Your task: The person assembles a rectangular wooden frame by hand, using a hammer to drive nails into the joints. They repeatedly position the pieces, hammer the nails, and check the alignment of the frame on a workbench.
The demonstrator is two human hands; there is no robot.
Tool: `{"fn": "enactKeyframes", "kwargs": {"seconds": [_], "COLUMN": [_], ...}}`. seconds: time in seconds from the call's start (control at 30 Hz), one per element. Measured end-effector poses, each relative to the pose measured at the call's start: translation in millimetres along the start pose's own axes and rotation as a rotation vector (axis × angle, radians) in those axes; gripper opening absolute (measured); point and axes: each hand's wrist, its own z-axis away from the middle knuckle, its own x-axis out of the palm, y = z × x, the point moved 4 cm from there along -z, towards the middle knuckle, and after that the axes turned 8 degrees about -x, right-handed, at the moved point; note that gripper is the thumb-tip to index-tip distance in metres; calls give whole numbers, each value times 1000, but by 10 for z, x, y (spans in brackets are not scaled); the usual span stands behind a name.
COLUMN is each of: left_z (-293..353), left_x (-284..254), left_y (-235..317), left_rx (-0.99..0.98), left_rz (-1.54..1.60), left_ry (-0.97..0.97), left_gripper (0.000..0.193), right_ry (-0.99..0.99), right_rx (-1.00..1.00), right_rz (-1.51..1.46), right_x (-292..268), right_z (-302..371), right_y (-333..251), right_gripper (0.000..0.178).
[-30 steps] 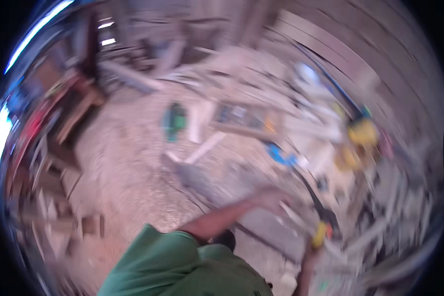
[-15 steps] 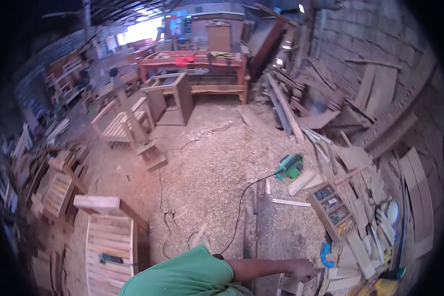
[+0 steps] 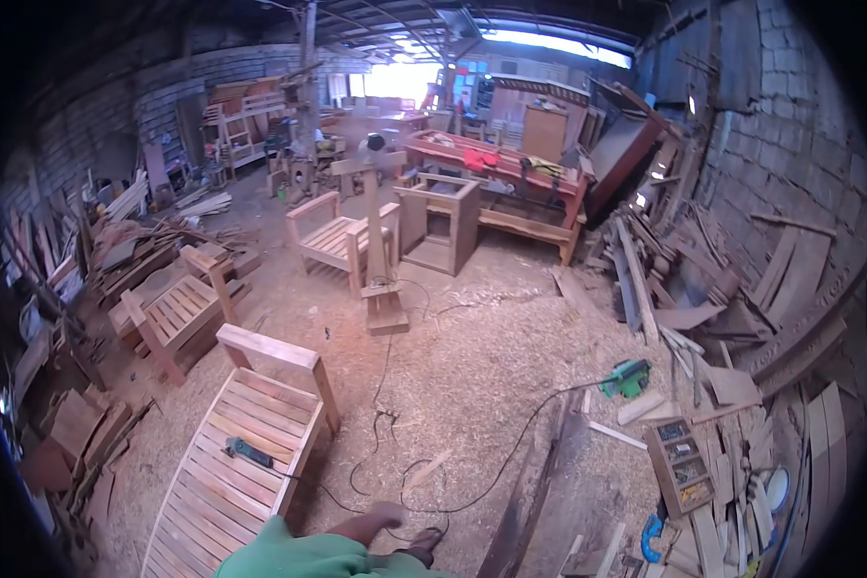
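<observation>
My right hand (image 3: 387, 516) reaches out low in the head view from a green sleeve (image 3: 294, 554). It is above the sawdust-strewn floor, near a black power cord (image 3: 472, 506). Its fingers are blurred, and I cannot make out anything in them. My left hand is out of view. Left of the right arm stands a slatted wooden bench (image 3: 226, 491) with a raised armrest frame. On its slats lies an angle grinder (image 3: 250, 453) with a dark teal body, its cord trailing toward the floor. A foot (image 3: 426, 545) shows just beside the right hand.
A green electric planer (image 3: 626, 379) rests on the shavings at right. Near it are a compartmented wooden box (image 3: 681, 467) of fasteners, a blue handle (image 3: 651, 538) and timber offcuts. Slatted chairs (image 3: 342, 241), an open cabinet frame (image 3: 440, 223) and a red workbench (image 3: 496, 159) stand farther back.
The view has swung left and up. My right hand has moved left, away from the small wooden piece by the offcuts, and is now near the cord and foot.
</observation>
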Motion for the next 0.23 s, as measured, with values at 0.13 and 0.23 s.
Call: {"fn": "enactKeyframes", "kwargs": {"seconds": [0.13, 0.23], "left_z": [1217, 1581], "left_x": [146, 433], "left_y": [-1917, -2602], "left_rx": [-512, -647], "left_rz": [279, 349], "left_ry": [72, 49], "left_gripper": [47, 56], "right_ry": [-101, -101], "right_rx": [35, -73], "right_rz": [-74, 48], "right_x": [-360, 41], "right_z": [-13, -124], "right_y": [-673, -668], "right_gripper": [46, 49]}}
